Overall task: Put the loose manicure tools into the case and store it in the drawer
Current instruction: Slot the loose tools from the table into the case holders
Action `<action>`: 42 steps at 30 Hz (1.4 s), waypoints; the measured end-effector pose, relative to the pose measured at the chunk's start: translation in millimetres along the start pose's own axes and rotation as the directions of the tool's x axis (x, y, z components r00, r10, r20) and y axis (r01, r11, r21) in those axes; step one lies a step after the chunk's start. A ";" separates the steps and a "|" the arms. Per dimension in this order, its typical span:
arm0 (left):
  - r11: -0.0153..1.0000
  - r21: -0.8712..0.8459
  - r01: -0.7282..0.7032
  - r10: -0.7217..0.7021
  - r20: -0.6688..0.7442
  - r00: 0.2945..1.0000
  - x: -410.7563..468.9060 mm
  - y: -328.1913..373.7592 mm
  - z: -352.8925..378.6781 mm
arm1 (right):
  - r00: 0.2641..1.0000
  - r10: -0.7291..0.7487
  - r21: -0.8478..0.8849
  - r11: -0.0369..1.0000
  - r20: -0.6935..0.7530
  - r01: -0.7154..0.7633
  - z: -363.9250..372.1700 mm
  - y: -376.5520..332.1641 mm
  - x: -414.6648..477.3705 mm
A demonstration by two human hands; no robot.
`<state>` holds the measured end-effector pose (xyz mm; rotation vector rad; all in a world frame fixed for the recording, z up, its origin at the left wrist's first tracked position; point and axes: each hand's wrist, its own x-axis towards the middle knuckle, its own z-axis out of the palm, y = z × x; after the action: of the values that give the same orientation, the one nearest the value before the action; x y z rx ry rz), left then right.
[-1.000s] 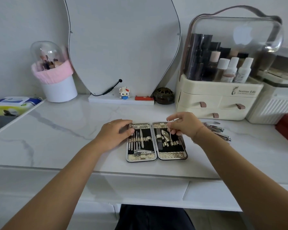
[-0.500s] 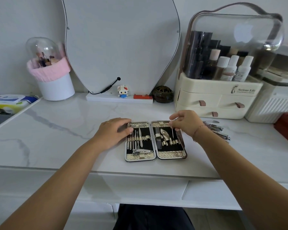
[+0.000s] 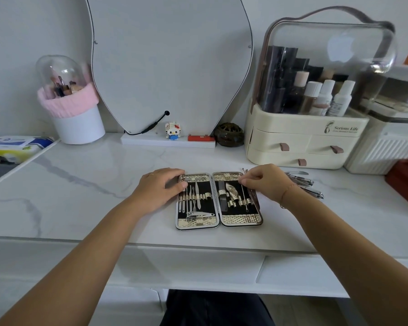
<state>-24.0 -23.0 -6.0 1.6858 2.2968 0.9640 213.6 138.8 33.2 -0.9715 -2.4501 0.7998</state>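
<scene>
Two hands at case (image 3: 242, 219): left hand (image 3: 159, 188) rests flat on its left edge; right hand (image 3: 265, 182) pinches slim probe (image 3: 244, 196). Feed it straight under the elastic loop (image 3: 242, 203).

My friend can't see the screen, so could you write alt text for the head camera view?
An open manicure case lies flat on a white marble table; the left hand rests on its left edge while the right hand pinches a thin tool at its right half. More loose tools lie further right.
</scene>
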 end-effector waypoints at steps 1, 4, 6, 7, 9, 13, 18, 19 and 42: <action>1.000 0.000 0.002 -0.002 0.001 1.000 0.2 0.0 -0.1 | 1.000 -0.004 -0.003 1.000 0.007 0.004 -0.2 0.4 -2.1; 1.000 0.003 0.011 -0.011 0.001 1.000 0.4 0.7 -0.3 | 0.998 -0.034 -0.017 0.999 0.053 0.034 -0.2 2.7 -9.8; 1.000 0.007 0.009 -0.009 0.001 1.000 -0.4 1.1 -0.1 | 0.996 -0.063 -0.041 0.997 0.056 0.066 -0.2 5.0 -14.5; 1.000 0.008 0.008 -0.008 0.003 1.000 -0.6 1.4 -0.3 | 0.996 -0.077 -0.052 0.995 0.052 0.080 0.1 5.7 -17.0; 1.000 0.011 0.012 -0.012 0.009 1.000 -0.6 2.1 -0.8 | 0.995 -0.091 -0.029 0.995 0.035 0.092 0.4 7.8 -20.7; 1.000 0.005 0.024 -0.024 0.006 1.000 -1.0 2.6 -2.0 | 0.989 -0.078 0.006 0.997 -0.128 0.080 -18.4 17.3 -28.6; 1.000 -0.008 0.008 -0.008 0.000 1.000 0.4 0.8 0.1 | 0.964 0.083 -0.073 0.992 -0.251 -0.104 -61.0 51.6 -37.8; 1.000 -0.012 0.007 -0.007 -0.002 1.000 0.8 -0.4 0.2 | 0.970 0.094 -0.109 0.987 -0.224 -0.121 -62.7 56.1 -39.7; 1.000 -0.012 0.008 -0.008 -0.002 1.000 -0.8 3.0 -0.3 | 0.971 0.232 -0.460 0.869 0.052 -0.183 -51.5 29.0 1.5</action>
<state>-21.4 -23.3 -4.3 1.6708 2.2922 0.9767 254.3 175.9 54.4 -1.4126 -2.7209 0.3429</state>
